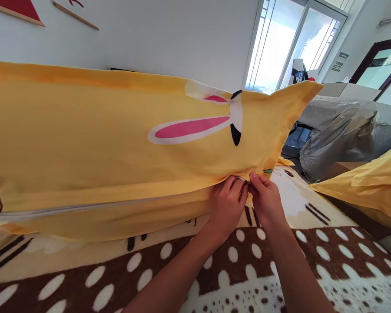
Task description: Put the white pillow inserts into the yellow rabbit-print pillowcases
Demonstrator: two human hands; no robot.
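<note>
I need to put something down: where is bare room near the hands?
The spotted blanket shows bare left of the left forearm, in front of the yellow cover, and right of the right forearm, towards the yellow cloth. Crowded: where left hand and right hand pinch the cover's edge.

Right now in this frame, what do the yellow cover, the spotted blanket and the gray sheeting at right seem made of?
Yellow cover: smooth matte woven fabric, perhaps cotton or a blend, as it drapes in soft folds. Spotted blanket: plush, likely synthetic fleece, going by its fuzzy surface. Gray sheeting: probably thin plastic film, glossy, with crinkled highlights.
</note>
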